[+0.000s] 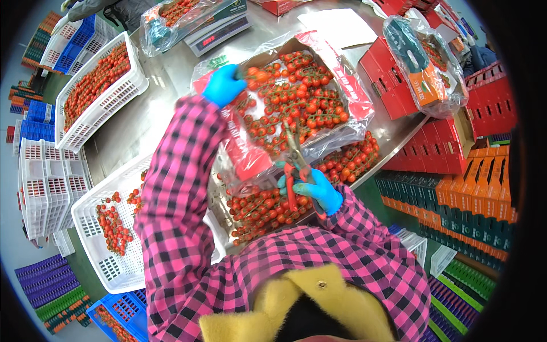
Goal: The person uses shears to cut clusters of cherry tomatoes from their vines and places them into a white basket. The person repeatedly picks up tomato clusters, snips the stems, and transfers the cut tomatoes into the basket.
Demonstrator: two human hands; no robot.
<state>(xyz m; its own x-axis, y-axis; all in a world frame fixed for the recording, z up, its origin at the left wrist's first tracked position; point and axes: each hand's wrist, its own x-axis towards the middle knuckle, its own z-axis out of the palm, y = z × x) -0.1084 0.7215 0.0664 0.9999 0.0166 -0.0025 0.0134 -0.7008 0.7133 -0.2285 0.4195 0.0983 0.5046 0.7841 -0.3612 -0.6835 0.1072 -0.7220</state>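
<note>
My right hand point(318, 190), in a blue glove, grips pruning shears point(293, 164) by their red handles, the blades pointing away over the near side of a red carton point(250, 158). This carton is lined with clear plastic and holds trusses of cherry tomatoes point(295, 109) on the vine. At its far left corner my left hand point(224, 85), also gloved in blue, pinches a slightly blurred tomato truss point(257, 78) by its stem end. Below the carton, close to my body, lie more tomato trusses point(265, 209), partly covered by the carton and my right hand.
White plastic crates with tomatoes point(104, 107) point(113, 278) stand on the left. A digital scale point(218, 36) carries a bagged carton at the back. To the right are red cartons point(386, 79), a bagged carton point(427, 68) and stacked orange-green cartons point(466, 192). A person's sleeve point(87, 9) shows top left.
</note>
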